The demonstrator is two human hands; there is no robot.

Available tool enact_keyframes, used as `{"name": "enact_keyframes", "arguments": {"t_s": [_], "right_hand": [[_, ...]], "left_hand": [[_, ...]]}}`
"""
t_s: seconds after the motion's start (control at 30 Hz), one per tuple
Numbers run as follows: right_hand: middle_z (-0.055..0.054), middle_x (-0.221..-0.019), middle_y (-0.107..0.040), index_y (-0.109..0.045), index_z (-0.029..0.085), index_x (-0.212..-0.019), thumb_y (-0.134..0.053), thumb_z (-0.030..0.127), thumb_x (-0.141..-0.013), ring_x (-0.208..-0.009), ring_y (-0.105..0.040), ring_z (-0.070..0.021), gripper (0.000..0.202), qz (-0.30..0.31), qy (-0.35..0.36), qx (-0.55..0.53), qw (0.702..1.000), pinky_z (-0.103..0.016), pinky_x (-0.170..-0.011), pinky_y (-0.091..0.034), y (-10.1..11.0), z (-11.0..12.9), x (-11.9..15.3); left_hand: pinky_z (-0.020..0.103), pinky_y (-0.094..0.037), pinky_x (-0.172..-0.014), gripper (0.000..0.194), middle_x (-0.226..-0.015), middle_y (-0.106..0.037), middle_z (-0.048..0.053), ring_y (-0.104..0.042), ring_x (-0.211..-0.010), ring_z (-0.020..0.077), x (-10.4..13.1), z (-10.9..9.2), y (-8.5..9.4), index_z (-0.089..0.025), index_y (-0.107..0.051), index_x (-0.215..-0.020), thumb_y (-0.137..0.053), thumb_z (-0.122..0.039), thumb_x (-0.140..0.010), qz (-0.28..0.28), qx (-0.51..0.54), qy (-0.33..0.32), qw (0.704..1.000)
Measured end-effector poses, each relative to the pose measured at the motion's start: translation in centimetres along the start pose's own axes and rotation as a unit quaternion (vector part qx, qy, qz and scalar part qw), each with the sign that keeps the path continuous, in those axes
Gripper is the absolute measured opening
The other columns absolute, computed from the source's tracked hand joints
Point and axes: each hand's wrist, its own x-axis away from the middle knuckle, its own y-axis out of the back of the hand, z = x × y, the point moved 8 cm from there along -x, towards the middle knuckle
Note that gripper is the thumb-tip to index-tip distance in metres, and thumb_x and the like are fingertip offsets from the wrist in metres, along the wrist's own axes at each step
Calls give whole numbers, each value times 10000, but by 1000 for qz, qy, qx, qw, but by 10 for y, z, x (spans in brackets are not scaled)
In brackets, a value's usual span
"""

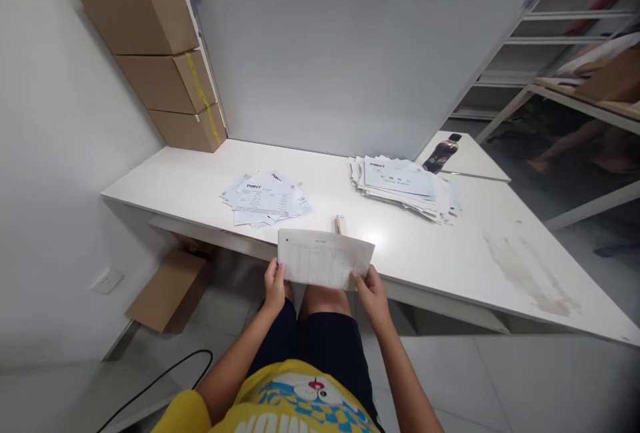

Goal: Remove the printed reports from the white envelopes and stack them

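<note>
A white printed paper (324, 260) is held up over the table's front edge, above my lap. My left hand (275, 282) grips its left side, and my right hand (371, 288) grips its lower right corner. Just behind the paper, a small beige object (341, 224), perhaps a stapler, lies partly hidden. To the left on the table is a fanned pile of printed sheets (265, 198). A taller, uneven stack of papers (400, 180) lies at the right.
The white table (320, 180) has a whiteboard (340, 73) along its back. Cardboard boxes (175, 83) are stacked at the left. A dark bottle (442, 153) is behind the right stack. Another box (170, 286) is below the table. A person's legs (570, 143) show far right.
</note>
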Motion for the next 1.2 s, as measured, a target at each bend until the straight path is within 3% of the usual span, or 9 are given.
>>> {"name": "enact_keyframes", "arguments": {"t_s": [0.13, 0.27, 0.37, 0.53, 0.67, 0.73, 0.8, 1.0, 1.2], "right_hand": [[-103, -1046, -697, -624, 200, -1026, -680, 487, -715, -970, -642, -280, 427, -16, -89, -13, 996, -396, -793, -530, 26, -27, 26], [-131, -1092, -690, -609, 182, -1064, -694, 492, -683, -982, -651, -290, 498, -84, -114, -16, 990, -410, -793, -539, 57, -37, 36], [-148, -1092, -686, -568, 173, -1161, -698, 469, -679, -954, -660, -292, 581, -121, -117, -19, 986, -402, -751, -547, 78, -31, 30], [-132, -1071, -677, -516, 185, -1250, -647, 465, -718, -944, -658, -273, 614, -142, -91, 2, 986, -380, -741, -543, 104, -17, 12], [-160, -1128, -627, -522, 166, -1258, -562, 409, -784, -1049, -598, -304, 534, -229, -19, 170, 958, -467, -843, -504, 121, 12, 8], [-212, -1243, -552, -541, 138, -1238, -518, 327, -828, -1174, -506, -346, 452, -285, 79, 280, 913, -546, -917, -443, 113, 44, 11], [-217, -1294, -516, -556, 136, -1219, -456, 232, -862, -1260, -425, -350, 383, -274, 182, 351, 877, -583, -977, -386, 82, 72, 12], [-123, -1408, -487, -465, 148, -1339, -388, 9, -735, -1333, -388, -280, 625, 8, 294, 452, 842, -486, -1014, -383, -40, 75, -15], [-170, -1371, -520, -541, 58, -1257, -394, -6, -708, -1304, -436, -276, 573, 53, 282, 478, 830, -441, -992, -405, -56, 55, -39]], "left_hand": [[257, -453, -670, 353, -744, -621, 27, -573, -727, 178, 38, 31, 1, -188, -641, -779, -660, -538, -739, 28, -14, 87, 996], [245, -459, -539, 390, -767, -650, 39, -577, -627, 157, 54, 40, -28, -182, -651, -875, -684, -538, -720, 111, 12, 160, 981], [220, -411, -415, 444, -765, -663, 50, -554, -544, 141, 55, 36, -57, -164, -650, -942, -705, -532, -699, 173, 28, 210, 962], [223, -444, -426, 457, -812, -683, 72, -583, -601, 154, 40, 27, -91, -157, -664, -963, -727, -510, -680, 221, 45, 216, 950], [245, -469, -473, 448, -773, -676, 68, -578, -605, 147, 37, 28, -116, -141, -672, -927, -723, -511, -678, 265, 61, 222, 936], [258, -475, -491, 452, -756, -671, 66, -572, -592, 145, 39, 30, -128, -132, -670, -909, -723, -514, -674, 271, 67, 221, 935], [263, -470, -494, 459, -736, -664, 59, -564, -577, 143, 42, 34, -138, -127, -665, -894, -725, -520, -664, 266, 73, 224, 935], [250, -458, -540, 387, -726, -651, 43, -577, -620, 146, 44, 53, -149, -146, -638, -819, -729, -486, -658, 230, 63, 229, 944], [259, -453, -545, 340, -650, -619, 20, -559, -575, 140, 42, 51, -146, -165, -608, -757, -734, -459, -641, 229, 75, 220, 945]]}}
